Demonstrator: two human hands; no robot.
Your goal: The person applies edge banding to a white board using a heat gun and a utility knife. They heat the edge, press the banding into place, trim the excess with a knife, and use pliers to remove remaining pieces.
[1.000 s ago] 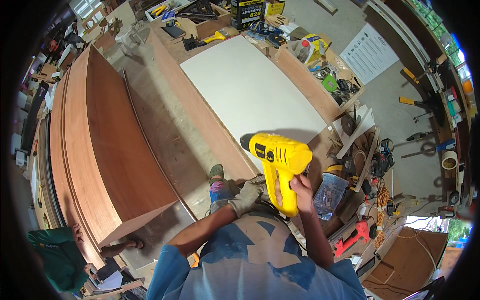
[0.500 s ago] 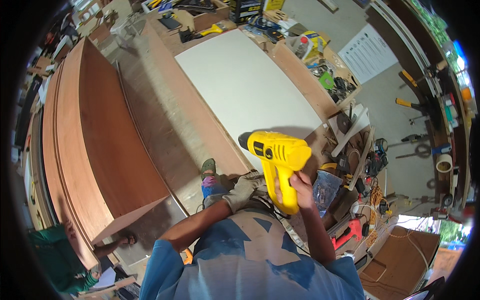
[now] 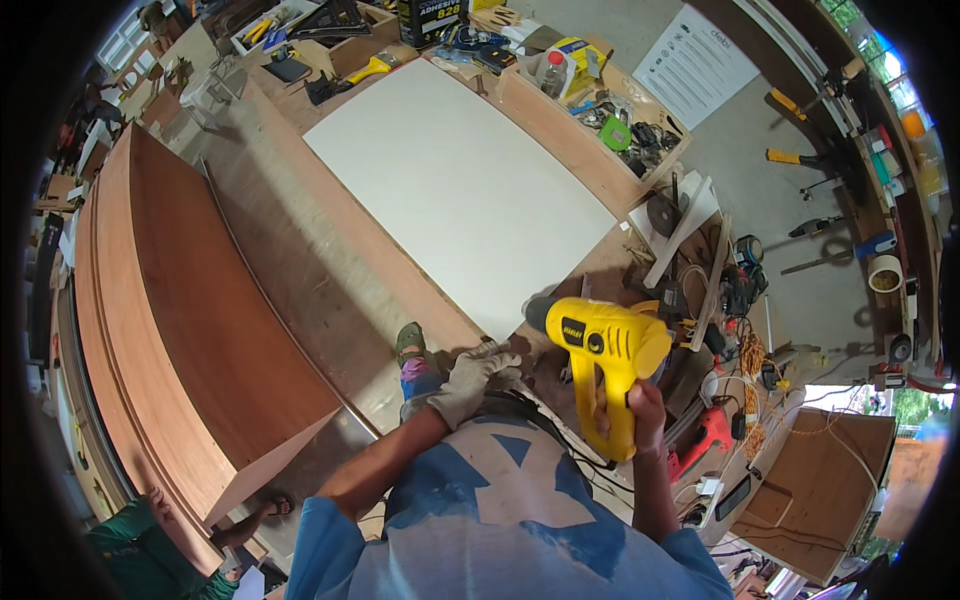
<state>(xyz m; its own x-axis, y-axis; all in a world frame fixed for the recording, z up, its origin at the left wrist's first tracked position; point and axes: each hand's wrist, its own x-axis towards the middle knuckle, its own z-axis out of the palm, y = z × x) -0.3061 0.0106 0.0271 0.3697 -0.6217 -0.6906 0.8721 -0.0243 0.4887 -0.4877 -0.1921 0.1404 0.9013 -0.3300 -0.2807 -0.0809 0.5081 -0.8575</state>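
My right hand [image 3: 648, 408] is bare and wraps around the handle of a yellow heat gun [image 3: 628, 340]. Its dark nozzle points left, over the near end of a white panel [image 3: 470, 190] that lies on the workbench. In a pale work glove, my left hand [image 3: 468, 384] is close to the panel's near corner, below and left of the nozzle. Its fingers are curled together; what they hold, if anything, is hidden. A dark cord runs behind the heat gun's handle, close to my body.
A long curved wooden cabinet piece [image 3: 200, 330] stands at left, with a person in a green sleeve [image 3: 145, 540] beside it. A wooden tray of tools [image 3: 615, 130] borders the panel. A red power tool [image 3: 705, 440] and cords lie at right. Hand tools hang along the right.
My right hand has carried the heat gun to the right and slightly down. The view has shifted, and my gloved hand stays near the panel's corner.
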